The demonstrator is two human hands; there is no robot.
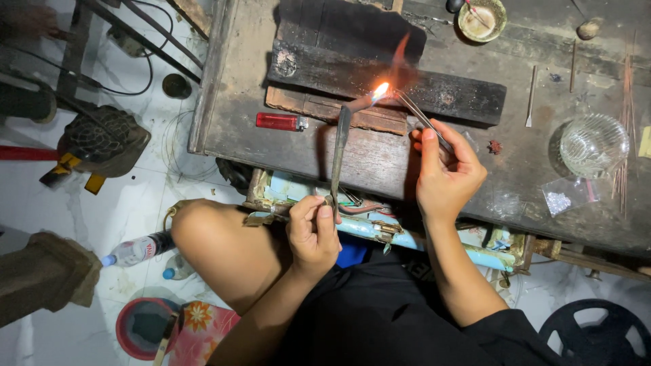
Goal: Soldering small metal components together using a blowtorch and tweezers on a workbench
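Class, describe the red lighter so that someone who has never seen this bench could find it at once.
Start at the dark wooden workbench, then find the charred black block under the flame. Just below that block's left end lies the red lighter, flat on its side. It is the only bright red thing on the benchtop.

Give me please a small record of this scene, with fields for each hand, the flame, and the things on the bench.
left hand: holds the base of a thin torch pipe, tip aimed up at the flame
right hand: grips metal tweezers, their points in the flame
flame: small, bright, over the charred wood block
red lighter: lies left of the torch pipe
glass bowl: stands at the right of the wooden bench
small dish: at the top edge
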